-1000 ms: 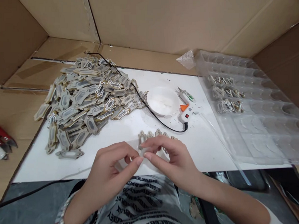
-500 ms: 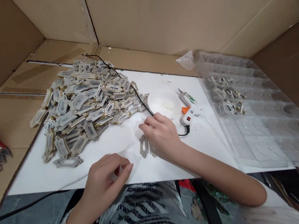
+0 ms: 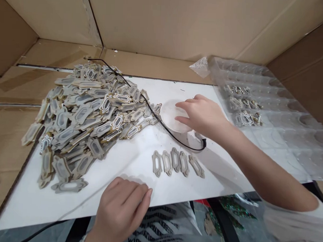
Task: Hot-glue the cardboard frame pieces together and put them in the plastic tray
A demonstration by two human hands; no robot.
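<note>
My right hand [image 3: 202, 113] reaches over the right side of a round whitish dish [image 3: 172, 116], thumb and fingers apart, with nothing visible between them. It covers the spot where the small white glue gun lay; only the black cord [image 3: 187, 146] shows below. My left hand [image 3: 124, 206] rests at the table's near edge, fingers curled in and thumb against them, no object showing. Between the hands lies a row of several small grey ornate frames [image 3: 176, 160], side by side and roughly upright. A big heap of similar frames [image 3: 85, 111] fills the left side, some with white outlines.
A clear plastic compartment tray [image 3: 280, 139] stands on the right, with small ornate pieces [image 3: 246, 118] in a few of its pockets. Cardboard walls [image 3: 167, 26] enclose the table [image 3: 117, 169]. A clear plastic scrap [image 3: 200, 67] lies at the back. The black cord crosses the heap.
My right hand has moved from the row of frames up and right to the dish and glue gun, uncovering the row. My left hand has shifted slightly right and curled further.
</note>
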